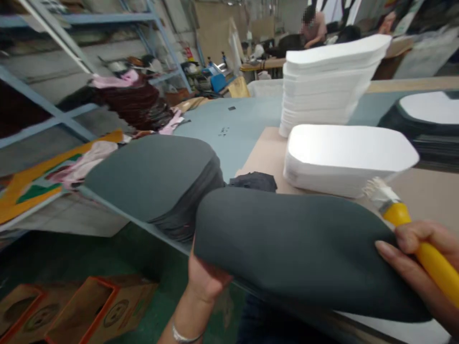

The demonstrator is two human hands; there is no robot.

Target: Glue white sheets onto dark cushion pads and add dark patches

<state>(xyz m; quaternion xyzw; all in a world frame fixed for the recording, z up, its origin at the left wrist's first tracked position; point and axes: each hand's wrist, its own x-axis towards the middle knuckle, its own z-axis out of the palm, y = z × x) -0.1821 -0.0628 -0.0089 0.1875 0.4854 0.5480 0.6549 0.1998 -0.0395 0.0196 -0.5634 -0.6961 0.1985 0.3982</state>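
My left hand [204, 282] grips the lower left edge of a dark grey foam sheet [297, 243] and holds it up over the table edge. My right hand [419, 258] pinches the sheet's right end and also holds a yellow-handled brush [412, 229], whose pale bristles point up and to the left. A stack of the same dark grey sheets [158, 177] lies to the left on the blue-grey table [244, 129].
Two stacks of white cut pieces [344, 153] [330, 81] stand on a tan board behind the sheet. More dark sheets topped by a white piece [426, 114] lie far right. Metal shelving [53, 110], fabric piles and cardboard boxes [82, 306] are at left. A person [313, 28] works far back.
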